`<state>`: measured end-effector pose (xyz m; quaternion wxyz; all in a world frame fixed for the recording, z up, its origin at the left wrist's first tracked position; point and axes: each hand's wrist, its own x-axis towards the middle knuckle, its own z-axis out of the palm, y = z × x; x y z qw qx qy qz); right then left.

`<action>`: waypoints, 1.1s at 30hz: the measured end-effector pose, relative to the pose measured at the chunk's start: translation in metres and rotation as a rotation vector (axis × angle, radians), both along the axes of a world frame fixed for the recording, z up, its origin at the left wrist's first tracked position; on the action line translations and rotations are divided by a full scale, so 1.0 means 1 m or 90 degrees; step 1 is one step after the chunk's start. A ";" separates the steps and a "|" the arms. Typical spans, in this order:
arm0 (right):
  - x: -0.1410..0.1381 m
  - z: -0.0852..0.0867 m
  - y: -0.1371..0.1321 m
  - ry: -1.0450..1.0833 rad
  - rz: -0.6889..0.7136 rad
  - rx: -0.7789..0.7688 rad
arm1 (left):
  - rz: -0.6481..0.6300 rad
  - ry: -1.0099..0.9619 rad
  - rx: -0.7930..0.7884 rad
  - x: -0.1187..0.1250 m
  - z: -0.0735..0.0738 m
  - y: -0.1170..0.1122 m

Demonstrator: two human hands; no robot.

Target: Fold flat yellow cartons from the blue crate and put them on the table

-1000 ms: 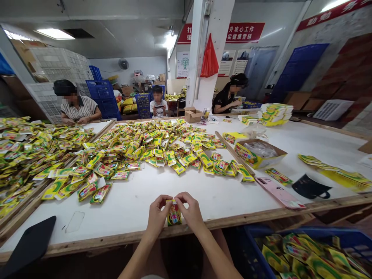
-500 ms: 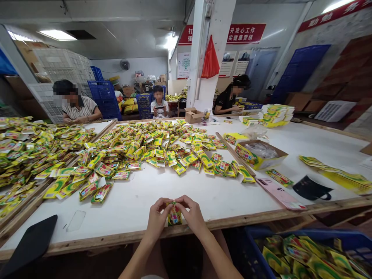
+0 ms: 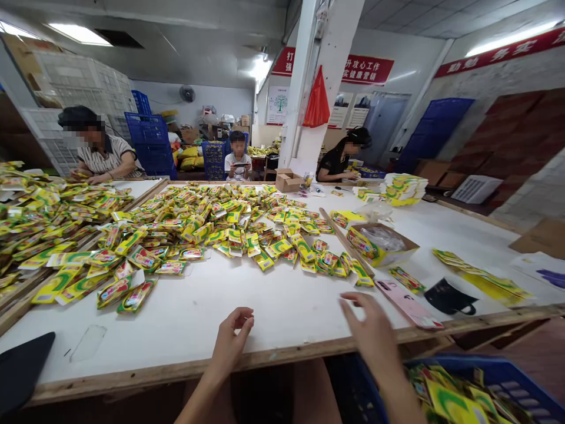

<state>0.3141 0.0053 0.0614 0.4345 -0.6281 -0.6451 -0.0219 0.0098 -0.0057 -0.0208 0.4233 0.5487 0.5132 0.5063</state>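
My left hand is just above the table's front edge, thumb and curled fingers apart, with nothing in it. Off to its right, my right hand is slightly blurred, its thumb and fingers spread and no object between them. It is nearest to a pink phone lying on the white table. A big heap of small yellow-green printed boxes lies beyond both hands; several have white end flaps standing out. Below my right forearm, a blue basket holds more such boxes, partly out of frame.
A dark mug and an open carton with clear plastic are on the right. Wooden strips divide the tabletop. A black flat object overhangs the left front edge. People sit across the table.
The small box that both hands pinched is no longer in them. My right hand has moved right toward the phone, and my left hand has shifted slightly left. The view has turned a little right.
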 end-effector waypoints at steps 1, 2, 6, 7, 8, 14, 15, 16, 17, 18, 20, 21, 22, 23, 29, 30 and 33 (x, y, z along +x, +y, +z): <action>-0.023 -0.012 0.017 0.048 0.045 -0.022 | 0.007 0.012 0.007 0.000 0.000 -0.001; -0.047 -0.024 0.036 0.089 0.092 -0.049 | 0.017 0.022 0.015 -0.001 0.000 -0.002; -0.130 -0.063 0.107 0.191 0.147 -0.116 | 0.059 0.045 0.033 -0.003 0.001 -0.005; -0.144 -0.069 0.121 0.200 0.146 -0.122 | 0.063 0.050 0.037 -0.003 0.001 -0.005; -0.155 -0.072 0.133 0.209 0.143 -0.127 | 0.064 0.057 0.041 -0.002 0.002 -0.006; -0.165 -0.078 0.151 0.294 0.171 -0.182 | 0.092 0.043 0.040 -0.001 0.000 -0.003; -0.162 -0.080 0.143 0.311 0.190 -0.205 | 0.110 0.021 0.036 -0.002 -0.002 -0.001; -0.159 -0.082 0.132 0.326 0.213 -0.233 | 0.128 -0.005 0.030 -0.002 -0.003 0.001; -0.156 -0.085 0.119 0.336 0.238 -0.261 | 0.146 -0.036 0.020 -0.003 -0.005 0.003; -0.154 -0.088 0.104 0.353 0.273 -0.297 | 0.159 -0.071 0.009 -0.003 -0.006 0.006; -0.152 -0.090 0.072 0.424 0.378 -0.394 | 0.159 -0.146 -0.006 -0.003 -0.008 0.010; -0.152 -0.090 0.057 0.472 0.437 -0.442 | 0.146 -0.180 -0.008 -0.004 -0.009 0.011; -0.154 -0.089 0.044 0.518 0.489 -0.479 | 0.130 -0.207 -0.007 -0.004 -0.008 0.012; -0.156 -0.086 0.034 0.552 0.529 -0.499 | 0.113 -0.223 -0.003 -0.005 -0.008 0.011; -0.164 -0.073 0.017 0.558 0.519 -0.356 | 0.054 -0.196 0.012 -0.005 -0.001 -0.001; -0.163 -0.073 0.017 0.550 0.503 -0.332 | 0.045 -0.180 0.012 -0.005 0.000 -0.002; -0.160 -0.074 0.013 0.497 0.479 -0.281 | 0.015 -0.125 0.006 -0.003 0.001 -0.004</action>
